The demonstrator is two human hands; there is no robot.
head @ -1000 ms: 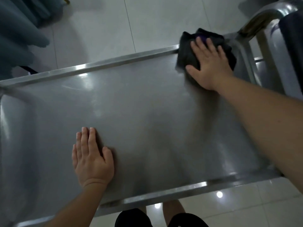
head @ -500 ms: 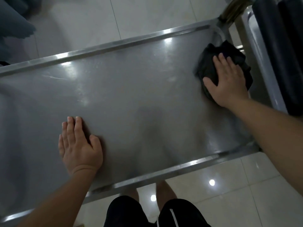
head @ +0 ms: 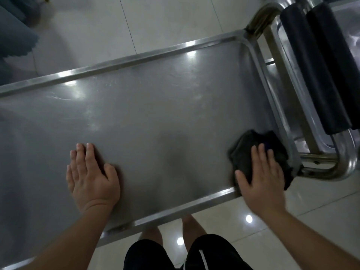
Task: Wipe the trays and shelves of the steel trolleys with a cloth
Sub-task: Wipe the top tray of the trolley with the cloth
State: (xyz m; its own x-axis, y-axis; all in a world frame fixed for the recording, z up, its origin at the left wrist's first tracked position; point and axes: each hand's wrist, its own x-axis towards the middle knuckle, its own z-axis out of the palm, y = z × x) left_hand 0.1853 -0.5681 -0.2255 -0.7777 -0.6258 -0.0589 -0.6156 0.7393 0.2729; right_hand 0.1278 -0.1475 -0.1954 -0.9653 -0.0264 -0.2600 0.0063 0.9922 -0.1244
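Note:
A steel trolley tray fills the middle of the view, with a raised rim all round. My right hand presses flat on a dark cloth in the tray's near right corner, fingers straight. The cloth bunches against the right rim and hangs a little over the corner. My left hand rests flat on the bare steel near the front rim, fingers together and straight.
The trolley's tubular steel handle curves round at the right. Behind it stands a second trolley with dark padded grips. Glossy pale floor tiles surround the trolley. Grey fabric hangs at the upper left. My legs stand at the front rim.
My right hand has slid the cloth along the right rim from the far right corner to the near right corner. My left hand has stayed flat in the same place.

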